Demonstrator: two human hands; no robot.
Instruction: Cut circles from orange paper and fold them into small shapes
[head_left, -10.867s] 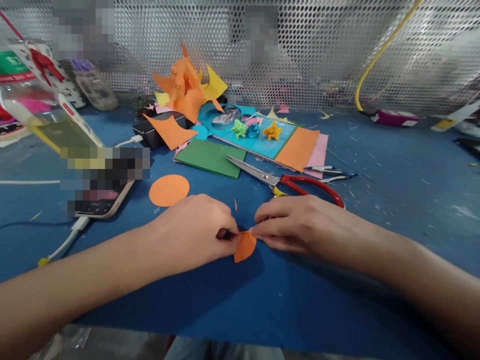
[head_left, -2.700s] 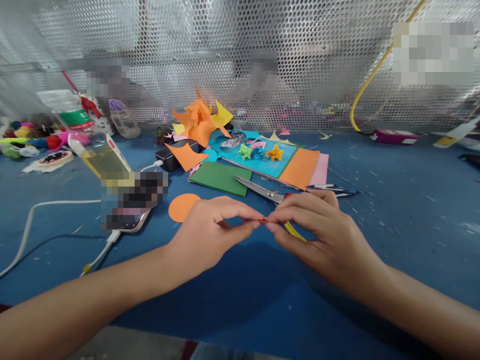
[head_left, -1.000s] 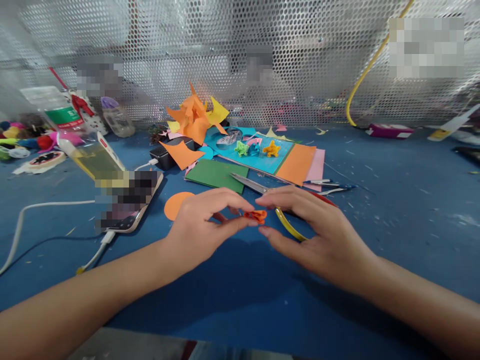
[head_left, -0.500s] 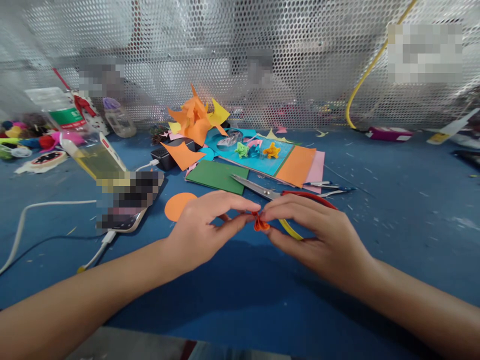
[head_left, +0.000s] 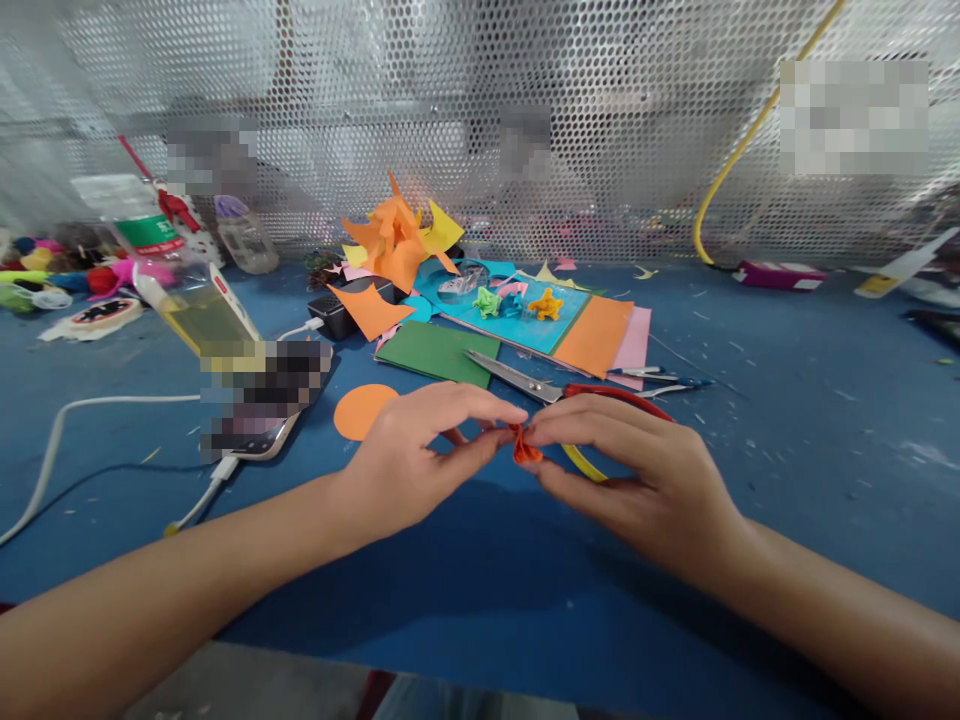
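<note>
Between my two hands is a small folded piece of orange-red paper (head_left: 526,449), held above the blue table. My left hand (head_left: 429,447) pinches its left side between thumb and fingers. The fingertips of my right hand (head_left: 630,452) grip the right side, closed on the same paper. Part of the paper is hidden by the fingers. Just behind my hands lie scissors (head_left: 517,378) with red and yellow handles, blades pointing left and partly over a green paper sheet (head_left: 435,352). An orange paper circle (head_left: 364,411) lies beside my left hand.
Folded paper stars, one of them yellow-orange (head_left: 546,304), sit on a blue sheet (head_left: 465,310) near orange cut scraps (head_left: 394,240). At left, a phone (head_left: 289,400) with a cable leans by a bottle (head_left: 202,300). A perforated metal screen (head_left: 600,130) stands behind.
The view has shifted slightly. The orange-red paper is turned a little between my fingers, showing its folds from another side. Both hands keep their grip.
</note>
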